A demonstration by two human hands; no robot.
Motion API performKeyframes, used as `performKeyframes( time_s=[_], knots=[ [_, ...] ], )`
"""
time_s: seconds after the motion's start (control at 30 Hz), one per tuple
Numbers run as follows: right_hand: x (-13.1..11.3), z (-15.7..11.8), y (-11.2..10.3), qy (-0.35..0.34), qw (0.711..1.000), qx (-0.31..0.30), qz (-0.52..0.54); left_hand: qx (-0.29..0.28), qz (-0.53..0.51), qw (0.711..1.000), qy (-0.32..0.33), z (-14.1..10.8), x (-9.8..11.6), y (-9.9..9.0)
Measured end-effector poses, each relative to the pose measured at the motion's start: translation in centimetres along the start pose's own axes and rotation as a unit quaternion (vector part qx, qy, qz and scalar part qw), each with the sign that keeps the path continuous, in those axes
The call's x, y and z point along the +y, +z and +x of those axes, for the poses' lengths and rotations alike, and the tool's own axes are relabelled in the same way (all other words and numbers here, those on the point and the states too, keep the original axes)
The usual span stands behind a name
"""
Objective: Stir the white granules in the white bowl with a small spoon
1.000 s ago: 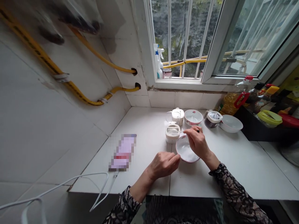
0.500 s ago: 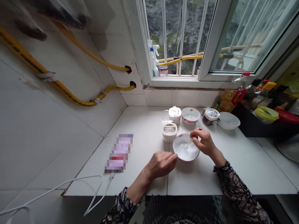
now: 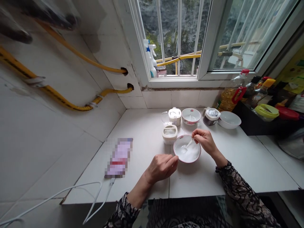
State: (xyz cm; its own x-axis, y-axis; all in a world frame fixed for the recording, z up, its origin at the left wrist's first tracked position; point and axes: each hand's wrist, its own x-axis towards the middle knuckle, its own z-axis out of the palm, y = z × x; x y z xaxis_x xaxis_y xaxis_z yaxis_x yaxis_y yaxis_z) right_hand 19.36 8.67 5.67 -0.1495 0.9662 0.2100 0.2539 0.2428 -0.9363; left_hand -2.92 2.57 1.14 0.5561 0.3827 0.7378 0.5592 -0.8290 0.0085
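A white bowl with a pinkish rim (image 3: 180, 157) stands on the counter, with white contents inside that look powdery. My right hand (image 3: 204, 141) is closed on the handle of a white spoon (image 3: 189, 144), whose tip dips into those contents. At the bowl's left front edge, my left hand (image 3: 163, 167) pinches the rim between thumb and fingers. Just behind the bowl is a cream square container (image 3: 169, 139) with a handled top. Farther back are a second lidded container (image 3: 175, 117) and a flowered bowl (image 3: 191, 120).
A dark-filled jar (image 3: 210, 117) and a plain white bowl (image 3: 229, 120) stand at back right, near an oil bottle (image 3: 230, 95) and a black rack (image 3: 247, 122) of condiments. At left lies a blurred-out phone (image 3: 119, 156) with a white cable (image 3: 98, 198) trailing over the counter edge.
The spoon has shifted within the bowl, its tip now farther left and its handle more visible. My left hand stays at the rim. The whole view has swung slightly.
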Motion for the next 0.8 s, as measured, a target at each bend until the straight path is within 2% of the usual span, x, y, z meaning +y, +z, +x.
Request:
performKeyframes(
  time_s=[0.23,0.43,0.67,0.8],
  knots=[
    [0.53,0.35,0.21,0.044,0.998,0.025,0.044,-0.004,0.013,1.000,0.000,-0.06,-0.03,-0.04],
    [0.95,0.58,0.11,0.050,0.997,0.044,0.026,-0.009,0.013,1.000,-0.002,-0.24,-0.06,0.10],
    [1.00,0.98,-0.17,0.083,0.989,0.033,0.119,-0.008,0.012,1.000,0.004,-0.23,-0.09,0.07],
    [0.69,1.03,0.44,0.053,0.988,0.060,0.133,-0.005,0.014,1.000,0.004,-0.07,-0.06,0.03]
  ],
)
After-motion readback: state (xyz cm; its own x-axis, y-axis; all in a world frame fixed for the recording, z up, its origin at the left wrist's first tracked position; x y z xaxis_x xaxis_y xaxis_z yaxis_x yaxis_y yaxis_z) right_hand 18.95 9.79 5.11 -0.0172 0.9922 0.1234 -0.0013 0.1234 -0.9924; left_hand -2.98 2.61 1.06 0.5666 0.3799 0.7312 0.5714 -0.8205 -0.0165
